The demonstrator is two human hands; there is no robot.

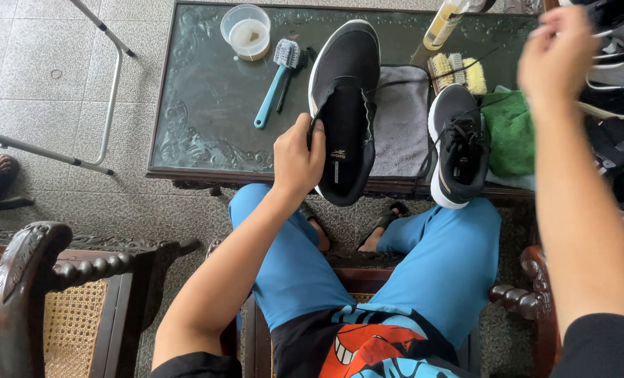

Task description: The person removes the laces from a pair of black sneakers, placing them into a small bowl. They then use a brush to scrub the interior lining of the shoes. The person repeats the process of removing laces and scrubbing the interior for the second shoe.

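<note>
While the left hand point(296, 157) closes its fingers around the collar edge of a black sneaker point(345, 105) with a white sole, that shoe stands tilted at the centre of the frame, its heel low by the near edge of the table and its toe pointing to the upper middle. A thin black lace point(424, 78) runs from the shoe toward the upper right, where the right hand point(558, 52) is raised and blurred; its fingers look pinched together, though whether they grip the lace cannot be told for sure.

Under the held shoe lies a grey cloth point(403, 119) on the dark glass-topped table point(207, 112). Just right of it rests a second sneaker point(457, 143), laced, beside a green cloth point(511, 133). Above these sit a yellow bristle brush point(459, 70) and a bottle point(443, 22). Left of the held shoe lie a teal-handled brush point(275, 80) and a clear plastic cup point(246, 31). Blue trousers point(438, 259) fill the lower middle, with a carved wooden chair point(53, 280) at lower left.
</note>
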